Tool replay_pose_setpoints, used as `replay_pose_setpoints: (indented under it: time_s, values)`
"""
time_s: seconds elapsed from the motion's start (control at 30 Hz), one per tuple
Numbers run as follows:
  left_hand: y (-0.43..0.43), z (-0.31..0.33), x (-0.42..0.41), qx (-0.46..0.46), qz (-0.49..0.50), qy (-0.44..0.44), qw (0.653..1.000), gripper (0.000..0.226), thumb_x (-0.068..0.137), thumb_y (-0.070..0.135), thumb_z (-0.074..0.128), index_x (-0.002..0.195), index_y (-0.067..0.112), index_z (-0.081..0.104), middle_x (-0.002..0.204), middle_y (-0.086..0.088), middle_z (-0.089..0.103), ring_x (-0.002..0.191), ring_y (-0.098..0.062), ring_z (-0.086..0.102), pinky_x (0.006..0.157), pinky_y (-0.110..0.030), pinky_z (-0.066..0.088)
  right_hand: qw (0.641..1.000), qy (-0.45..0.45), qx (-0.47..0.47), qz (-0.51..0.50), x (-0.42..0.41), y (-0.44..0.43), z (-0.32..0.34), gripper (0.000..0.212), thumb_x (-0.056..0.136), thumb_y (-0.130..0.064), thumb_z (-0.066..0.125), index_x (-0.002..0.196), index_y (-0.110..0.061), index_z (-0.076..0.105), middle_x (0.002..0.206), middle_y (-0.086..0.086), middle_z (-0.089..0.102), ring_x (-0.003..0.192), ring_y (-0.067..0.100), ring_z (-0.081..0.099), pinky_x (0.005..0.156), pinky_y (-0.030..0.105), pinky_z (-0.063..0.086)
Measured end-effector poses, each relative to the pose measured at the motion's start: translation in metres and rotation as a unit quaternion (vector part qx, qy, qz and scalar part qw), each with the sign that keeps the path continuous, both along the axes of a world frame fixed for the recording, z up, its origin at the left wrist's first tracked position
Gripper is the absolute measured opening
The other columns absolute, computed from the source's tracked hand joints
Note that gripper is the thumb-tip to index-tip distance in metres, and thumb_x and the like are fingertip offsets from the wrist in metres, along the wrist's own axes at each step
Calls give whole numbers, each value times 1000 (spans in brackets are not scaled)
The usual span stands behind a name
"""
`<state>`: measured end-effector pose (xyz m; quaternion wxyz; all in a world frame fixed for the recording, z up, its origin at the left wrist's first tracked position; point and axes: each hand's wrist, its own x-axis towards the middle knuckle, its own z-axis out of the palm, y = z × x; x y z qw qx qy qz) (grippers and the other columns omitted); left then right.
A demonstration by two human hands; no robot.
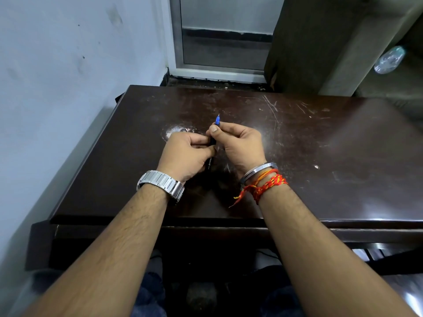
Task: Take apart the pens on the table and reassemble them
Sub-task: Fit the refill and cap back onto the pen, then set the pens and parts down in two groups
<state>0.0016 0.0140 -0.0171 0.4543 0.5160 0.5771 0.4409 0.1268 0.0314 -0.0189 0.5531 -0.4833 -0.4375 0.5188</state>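
Nearest the camera, both forearms reach in over the front edge of the dark tabletop [320, 138]. The left hand [183, 154], a metal watch [160, 183] at its wrist, has its fingers closed around the black barrel of the pen [211, 154]; the printed lower end of the barrel shows below the palm. The right hand [240, 143], with a steel bangle and red threads at the wrist, pinches the upper part of the same pen between thumb and fingertips — the blue tip section with its metal point sticks out above them, aimed away from the person. The pen is held just above the tabletop, near its middle.

Judging by the grip, this is a twist or pull at the tip joint. The risks follow from that: a jerky pull could send a small inner part — any spring or refill — out onto the dark, scratched surface or off its edge, where it would be hard to spot. Too hard a twist might strip the thread. No other pens are visible on the tabletop.
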Motion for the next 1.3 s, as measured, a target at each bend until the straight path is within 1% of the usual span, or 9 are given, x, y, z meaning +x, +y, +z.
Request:
replay_pose_setpoints:
  time_s: [0.17, 0.5, 0.67, 0.83, 0.9, 1.03, 1.1, 1.2, 1.3]
  values:
    - [-2, 2, 1, -7, -6, -19, 1000, 12, 81, 12, 79, 80, 24, 76, 84, -13, 78, 74, -27, 72, 66, -38, 54, 1000, 8, -7, -1, 2, 0, 2, 10, 84, -10, 74, 90, -1, 75, 81, 9, 75, 66, 10, 67, 66, 28, 56]
    - [3, -5, -2, 36, 0, 51, 998, 12, 77, 13, 81, 89, 13, 79, 82, -7, 79, 81, -21, 76, 81, -48, 61, 1000, 0, -1, -29, 1, -2, 4, 15, 78, -6, 80, 91, -3, 74, 74, 4, 76, 65, 12, 71, 57, 25, 59]
    - [4, -6, -4, 49, 39, 49, 997, 11, 72, 21, 79, 82, 20, 78, 72, 0, 77, 69, -16, 75, 70, -36, 61, 999, -16, 2, -40, 1, -1, 3, 21, 77, -20, 83, 91, -7, 76, 71, -5, 75, 58, -3, 65, 56, 14, 50]
    - [13, -1, -18, 20, 179, -42, 983, 9, 79, 10, 71, 85, 17, 73, 75, -5, 75, 52, -11, 67, 52, -28, 55, 987, -105, -18, -117, 9, 6, 1, 27, 90, -34, 67, 66, -23, 73, 84, 12, 76, 53, 7, 53, 58, 26, 48]
    - [12, 2, -20, 23, 209, -50, 976, 11, 79, 10, 67, 77, 19, 72, 64, 4, 71, 48, -9, 62, 48, -26, 52, 981, -149, -20, -119, 12, 7, -2, 27, 90, -29, 66, 65, -25, 72, 80, 2, 77, 61, 9, 58, 69, 34, 54]
    - [10, 5, -20, 21, 220, -42, 974, 20, 81, 9, 60, 67, 21, 69, 59, 5, 68, 45, -10, 58, 45, -27, 49, 955, -282, 16, -93, 12, 4, -6, 8, 85, -25, 69, 87, -23, 76, 77, -11, 72, 76, 6, 68, 81, 32, 58]
    - [9, 4, -20, 24, 216, -34, 975, 22, 80, 11, 58, 63, 21, 68, 64, -1, 69, 46, -13, 57, 45, -28, 47, 930, -363, 44, -30, 8, 1, -8, 20, 85, -29, 70, 103, -22, 74, 79, -12, 67, 80, 9, 65, 87, 32, 56]
    - [9, 4, -19, 26, 218, -37, 975, 27, 82, 16, 59, 58, 22, 67, 64, -5, 69, 45, -16, 54, 47, -29, 45, 852, -515, 71, 69, -4, -5, -13, 36, 88, -41, 64, 123, -30, 66, 100, 2, 62, 96, 23, 64, 89, 35, 52]
    - [9, 5, -19, 17, 208, -40, 977, 27, 77, 19, 58, 54, 27, 69, 64, -5, 70, 45, -16, 54, 45, -28, 45, 816, -563, 74, 105, -10, -9, -15, 33, 91, -45, 59, 119, -30, 68, 107, 7, 58, 101, 28, 61, 85, 33, 49]
